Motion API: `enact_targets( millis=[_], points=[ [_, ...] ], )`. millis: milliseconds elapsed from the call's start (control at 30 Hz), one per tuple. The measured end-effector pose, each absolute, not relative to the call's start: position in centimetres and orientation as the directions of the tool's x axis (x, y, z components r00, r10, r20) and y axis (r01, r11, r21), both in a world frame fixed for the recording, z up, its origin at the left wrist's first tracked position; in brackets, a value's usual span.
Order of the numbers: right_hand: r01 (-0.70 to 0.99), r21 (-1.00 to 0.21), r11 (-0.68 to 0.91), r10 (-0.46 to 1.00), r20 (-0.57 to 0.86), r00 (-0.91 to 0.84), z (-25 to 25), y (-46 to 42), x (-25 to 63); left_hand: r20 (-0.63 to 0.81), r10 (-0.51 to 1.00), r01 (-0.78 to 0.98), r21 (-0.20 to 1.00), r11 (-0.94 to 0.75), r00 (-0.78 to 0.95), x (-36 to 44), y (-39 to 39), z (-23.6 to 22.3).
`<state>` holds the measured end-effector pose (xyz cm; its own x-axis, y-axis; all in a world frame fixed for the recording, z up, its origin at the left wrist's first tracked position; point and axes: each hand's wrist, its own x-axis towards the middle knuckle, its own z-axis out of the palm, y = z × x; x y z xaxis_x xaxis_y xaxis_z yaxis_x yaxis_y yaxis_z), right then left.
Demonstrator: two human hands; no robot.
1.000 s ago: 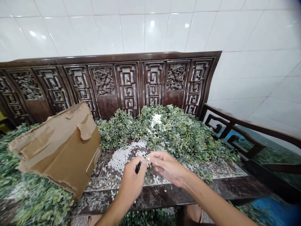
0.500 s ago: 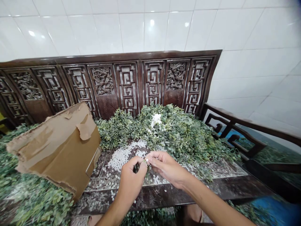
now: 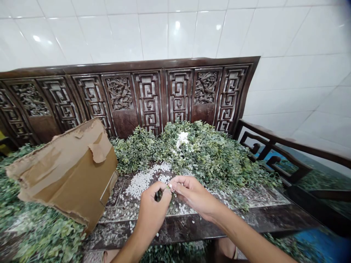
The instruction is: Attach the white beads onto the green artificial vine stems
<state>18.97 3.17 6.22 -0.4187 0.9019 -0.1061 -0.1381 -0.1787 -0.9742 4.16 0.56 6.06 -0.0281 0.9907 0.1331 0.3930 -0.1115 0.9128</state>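
Since everything's being done at fingertip scale, eyes get drawn to the tiny white round piece (image 3: 170, 186), pinched in the right hand's (image 3: 192, 193) grip, well to the right of the torn brown cardboard box (image 3: 74, 175). A green plant-like sprig (image 3: 168, 187), mostly hidden, is pinched just beside it, on the side nearer the cardboard, by the left hand's (image 3: 155, 201) grip, so both are narrow; whether piece and sprig touch can't be told. The piece would probably be found featherlight, hard and slippery, best held by its rim; the sprig seems soft and bendy, best taken near its tip. Right of the cardboard, the dark wooden bench's (image 3: 241, 219) front edge is crossed by both forearms, and loose white bits (image 3: 139, 184) could easily be knocked off there. Farther back, movement looks hemmed in by the green leafy heap (image 3: 219, 157).
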Motion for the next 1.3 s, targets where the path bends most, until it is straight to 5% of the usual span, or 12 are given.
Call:
enact_targets(
  millis=[1300],
  points=[
    [0.172, -0.955, 0.242, 0.925, 0.174, -0.339, 6.33, 2.93, 18.78, 0.144, 0.989, 0.444, 0.888, -0.119, -0.023, 4.07, 0.8, 5.77]
  ],
)
